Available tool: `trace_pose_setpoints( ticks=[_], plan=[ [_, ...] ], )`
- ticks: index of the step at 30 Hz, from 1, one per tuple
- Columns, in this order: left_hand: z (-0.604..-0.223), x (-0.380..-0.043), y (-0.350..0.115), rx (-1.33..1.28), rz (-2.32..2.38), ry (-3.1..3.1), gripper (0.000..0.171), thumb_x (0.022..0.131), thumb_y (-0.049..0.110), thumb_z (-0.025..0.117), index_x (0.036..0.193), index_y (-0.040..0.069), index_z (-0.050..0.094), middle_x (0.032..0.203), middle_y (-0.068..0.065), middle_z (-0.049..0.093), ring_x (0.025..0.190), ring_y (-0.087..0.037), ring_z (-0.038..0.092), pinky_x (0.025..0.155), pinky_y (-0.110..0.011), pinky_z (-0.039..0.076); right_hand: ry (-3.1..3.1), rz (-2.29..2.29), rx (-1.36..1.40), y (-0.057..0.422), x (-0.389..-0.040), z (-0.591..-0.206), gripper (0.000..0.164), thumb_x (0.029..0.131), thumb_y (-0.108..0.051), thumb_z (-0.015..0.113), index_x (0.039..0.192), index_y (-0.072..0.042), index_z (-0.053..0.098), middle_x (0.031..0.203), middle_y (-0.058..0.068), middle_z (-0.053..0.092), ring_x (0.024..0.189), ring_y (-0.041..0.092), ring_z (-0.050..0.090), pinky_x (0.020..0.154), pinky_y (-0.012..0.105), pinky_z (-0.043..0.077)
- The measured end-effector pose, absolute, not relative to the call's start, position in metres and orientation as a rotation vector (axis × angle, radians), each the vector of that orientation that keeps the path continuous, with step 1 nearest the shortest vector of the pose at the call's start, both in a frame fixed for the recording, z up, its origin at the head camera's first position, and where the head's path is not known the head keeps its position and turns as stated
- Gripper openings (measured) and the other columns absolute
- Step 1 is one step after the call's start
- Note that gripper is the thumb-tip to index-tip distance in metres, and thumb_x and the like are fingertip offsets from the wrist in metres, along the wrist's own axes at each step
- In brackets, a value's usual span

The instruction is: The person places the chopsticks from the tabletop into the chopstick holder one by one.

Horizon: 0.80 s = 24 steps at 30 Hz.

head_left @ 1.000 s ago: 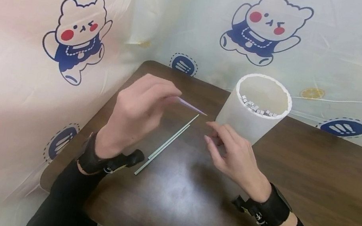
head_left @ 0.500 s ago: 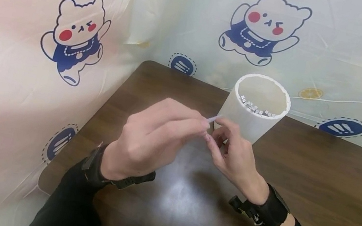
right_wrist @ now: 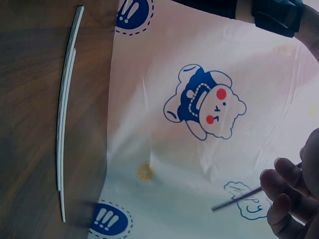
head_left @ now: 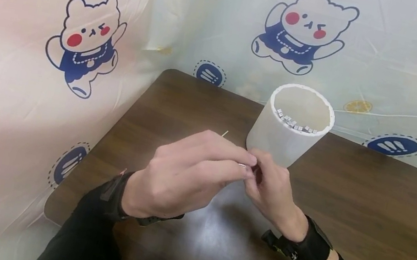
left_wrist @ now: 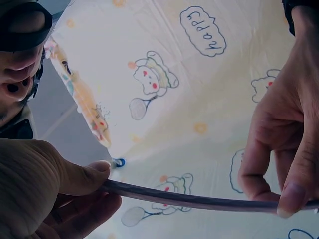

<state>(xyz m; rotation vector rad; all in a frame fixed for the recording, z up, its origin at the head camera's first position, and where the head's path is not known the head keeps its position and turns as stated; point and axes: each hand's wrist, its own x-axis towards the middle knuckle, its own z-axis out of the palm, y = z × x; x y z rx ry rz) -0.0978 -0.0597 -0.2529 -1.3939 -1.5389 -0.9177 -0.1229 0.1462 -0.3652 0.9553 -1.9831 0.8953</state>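
Between my two hands stretches a thin lilac stick (left_wrist: 184, 198), slightly bowed in the left wrist view. My left hand (head_left: 187, 177) pinches one end between thumb and fingers. The fingers and thumb of my right hand (head_left: 275, 190) grip it farther along; in the right wrist view, one end of the stick (right_wrist: 227, 205) juts out past those fingers. In the head view the hands meet and hide nearly all of it. Two pale sticks (right_wrist: 62, 114) lie side by side on the table, mostly hidden behind my left hand in the head view.
A white round container (head_left: 274, 137) stands on the brown table (head_left: 366, 209) just beyond my right hand. Several square-ended sticks (head_left: 295, 125) lean inside its near wall. A printed curtain (head_left: 227, 22) surrounds the table's left and far sides.
My left hand has moved right and toward me with the lilac stick, up to my right hand. The right fingers, earlier apart from the stick, now grip it. The pale sticks have become mostly covered.
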Motion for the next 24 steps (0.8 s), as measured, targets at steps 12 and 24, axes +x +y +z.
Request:
trace_pose_setpoints(
  ticks=[12,24],
  plan=[
    [-0.252,-0.105,-0.044,-1.383,-0.917,-1.562,0.021,0.082,-0.009,0.074,0.101,-0.001,0.07,0.097,-0.012,0.074,0.086,-0.02,0.07,0.09,-0.024,0.058,-1.954,0.865,0.997,0.15,-0.123,-0.366,0.02,0.1,-0.01,0.046,0.084,0.0,0.054,0.067,0.001,0.046,0.053,0.01,0.041,0.047,0.017,0.034],
    [-0.232,-0.138,-0.012,-1.359,-0.959,-1.549,0.015,0.097,-0.003,0.058,0.102,0.0,0.072,0.098,-0.012,0.074,0.093,-0.018,0.069,0.1,-0.018,0.052,-1.889,0.952,0.734,0.176,-0.148,-0.337,0.005,0.086,0.0,0.058,0.083,0.003,0.056,0.073,0.014,0.054,0.06,0.021,0.045,0.057,0.019,0.036]
  ],
)
